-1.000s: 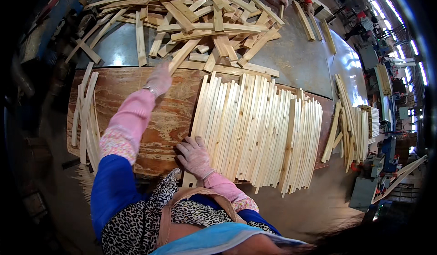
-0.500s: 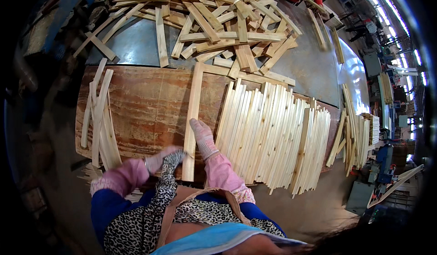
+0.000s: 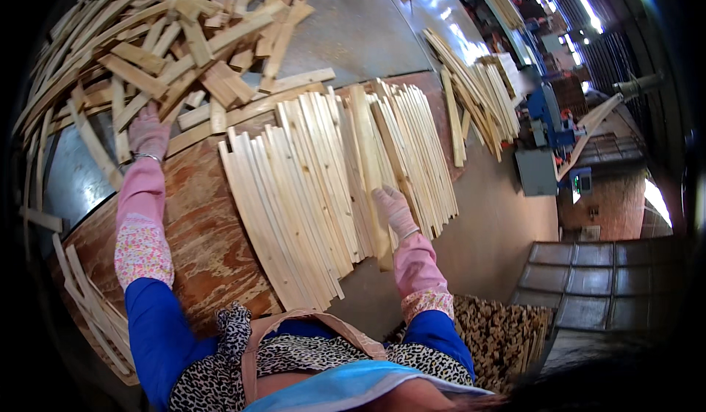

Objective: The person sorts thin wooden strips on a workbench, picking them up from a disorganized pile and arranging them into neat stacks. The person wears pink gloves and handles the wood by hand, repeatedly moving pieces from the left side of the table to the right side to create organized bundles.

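Observation:
In a pink glove, my right hand [image 3: 395, 210] is closed on the near part of a wooden board [image 3: 370, 169]. That board stretches across a row of narrow wooden strips [image 3: 294, 184] laid side by side. My left arm reaches far out to a heap of loose wooden pieces [image 3: 209, 44]. There my left hand [image 3: 149, 134], also gloved, has its fingers stretched out against the near pieces. The fingertips are partly hidden among the wood, and I see nothing held in them.
Under the strips lies a worn brown wooden board top [image 3: 198, 224], with a metal table surface [image 3: 353, 33] beyond. Long thin strips [image 3: 88, 302] lie at the left edge, and more strips [image 3: 474, 103] are bundled to the right. Stacked wood ends [image 3: 500, 342] sit low at the right.
The view has swung right. My left hand has gone from near my body out to the heap. My right hand has carried the board rightward, from bare tabletop to over the strips.

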A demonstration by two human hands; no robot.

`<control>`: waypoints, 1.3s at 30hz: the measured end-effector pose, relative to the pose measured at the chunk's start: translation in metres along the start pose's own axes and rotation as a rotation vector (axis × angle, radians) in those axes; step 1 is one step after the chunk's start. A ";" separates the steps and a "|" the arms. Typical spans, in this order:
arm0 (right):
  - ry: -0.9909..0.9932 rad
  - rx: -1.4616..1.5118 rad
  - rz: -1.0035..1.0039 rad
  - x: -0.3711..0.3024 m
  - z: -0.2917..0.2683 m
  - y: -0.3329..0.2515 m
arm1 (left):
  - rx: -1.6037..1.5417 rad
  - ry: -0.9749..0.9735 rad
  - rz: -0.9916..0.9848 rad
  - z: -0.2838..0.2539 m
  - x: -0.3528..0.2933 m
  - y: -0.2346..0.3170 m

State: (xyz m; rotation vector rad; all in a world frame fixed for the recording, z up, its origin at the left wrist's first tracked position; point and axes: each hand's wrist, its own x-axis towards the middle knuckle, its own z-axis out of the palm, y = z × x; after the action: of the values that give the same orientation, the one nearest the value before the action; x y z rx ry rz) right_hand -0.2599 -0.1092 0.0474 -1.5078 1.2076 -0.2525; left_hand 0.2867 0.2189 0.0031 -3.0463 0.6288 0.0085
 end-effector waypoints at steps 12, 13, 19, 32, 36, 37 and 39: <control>-0.571 1.270 -0.034 -0.043 0.052 0.031 | -0.459 -0.208 0.121 -0.025 -0.149 -0.048; -0.595 1.459 -0.043 -0.053 0.075 0.009 | -0.517 -0.287 0.053 -0.013 -0.191 -0.063; -0.651 1.487 -0.033 -0.044 0.110 0.020 | -0.210 -0.604 -0.164 0.134 -0.497 -0.091; -0.081 0.448 0.338 -0.070 0.060 0.053 | -0.653 -0.596 -0.016 0.027 -0.384 0.044; 0.041 -0.233 -0.159 -0.075 0.062 0.034 | -0.624 -0.460 -0.015 0.077 -0.383 0.036; 0.023 -0.302 -0.098 -0.082 0.056 0.032 | -0.607 -0.464 -0.009 0.071 -0.382 0.037; -0.024 -0.458 -0.033 -0.099 0.041 0.013 | -0.587 -0.432 -0.008 0.067 -0.384 0.032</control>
State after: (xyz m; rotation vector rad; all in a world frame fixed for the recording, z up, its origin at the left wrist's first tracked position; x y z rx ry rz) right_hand -0.2820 -0.0054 0.0655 -1.9190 1.2774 0.0260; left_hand -0.0783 0.3435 -0.0607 -3.3904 0.6663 0.9867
